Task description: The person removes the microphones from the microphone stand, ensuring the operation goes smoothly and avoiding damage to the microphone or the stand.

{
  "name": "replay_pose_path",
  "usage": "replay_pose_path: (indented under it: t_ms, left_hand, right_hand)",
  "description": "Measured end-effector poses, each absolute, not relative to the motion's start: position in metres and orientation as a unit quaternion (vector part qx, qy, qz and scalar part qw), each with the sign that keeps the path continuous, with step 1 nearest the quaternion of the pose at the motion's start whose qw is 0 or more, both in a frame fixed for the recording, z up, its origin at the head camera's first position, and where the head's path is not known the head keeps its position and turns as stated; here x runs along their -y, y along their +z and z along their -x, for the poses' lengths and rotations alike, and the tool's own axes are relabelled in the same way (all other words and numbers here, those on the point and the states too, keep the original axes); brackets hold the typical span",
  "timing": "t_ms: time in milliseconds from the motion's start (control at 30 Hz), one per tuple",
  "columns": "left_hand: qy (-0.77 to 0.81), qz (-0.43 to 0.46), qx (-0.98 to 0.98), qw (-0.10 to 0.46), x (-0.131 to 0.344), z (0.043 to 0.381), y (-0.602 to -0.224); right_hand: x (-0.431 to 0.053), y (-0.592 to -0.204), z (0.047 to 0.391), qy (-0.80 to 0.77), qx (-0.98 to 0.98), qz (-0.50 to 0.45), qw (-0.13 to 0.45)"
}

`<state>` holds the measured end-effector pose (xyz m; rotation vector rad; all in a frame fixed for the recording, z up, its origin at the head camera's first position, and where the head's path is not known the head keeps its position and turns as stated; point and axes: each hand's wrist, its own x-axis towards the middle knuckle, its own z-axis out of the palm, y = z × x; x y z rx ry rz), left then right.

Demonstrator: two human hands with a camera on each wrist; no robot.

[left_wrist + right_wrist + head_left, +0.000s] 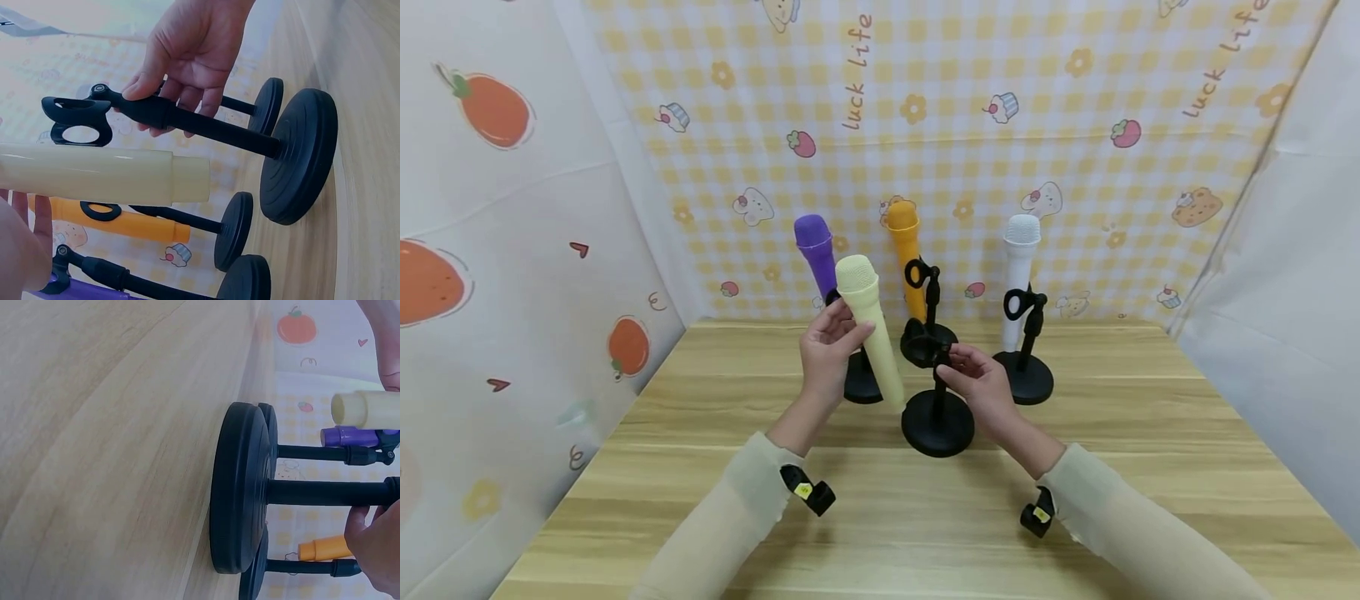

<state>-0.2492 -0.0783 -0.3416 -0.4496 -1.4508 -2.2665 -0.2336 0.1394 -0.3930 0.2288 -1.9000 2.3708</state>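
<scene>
My left hand (829,354) holds a pale yellow microphone (877,342) by its upper handle, head up and leaning left. The left wrist view shows its narrow tail end (190,179) beside the ring clip (81,122) of the nearest black microphone stand, with no part of it inside the ring. My right hand (981,383) grips that stand's upper pole between thumb and fingers. The stand's round base (937,427) is on the table. In the right wrist view the pole (325,492) runs from the base to my right hand (378,547).
Behind stand a purple microphone (815,246), an orange microphone (904,250) and a white microphone (1020,250), each with a black stand. The wooden table (700,467) ends at a checked cloth backdrop (917,108). Patterned cloth (535,183) hangs on the left.
</scene>
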Motion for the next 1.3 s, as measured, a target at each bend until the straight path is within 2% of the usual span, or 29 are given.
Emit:
replay_pose_path:
  t_ms: [667,1300]
  left_hand:
    - [-0.793,0.08,0.578,0.176,0.091,0.243,-0.341]
    - [-0.783,0.057,0.6,0.154,0.113,0.231,-0.35]
  right_hand:
    - [-0.14,-0.391,0.232,0.774,0.625,-0.084,0.051]
    - [-0.141,-0.392,0.232,0.775,0.624,-0.088,0.047]
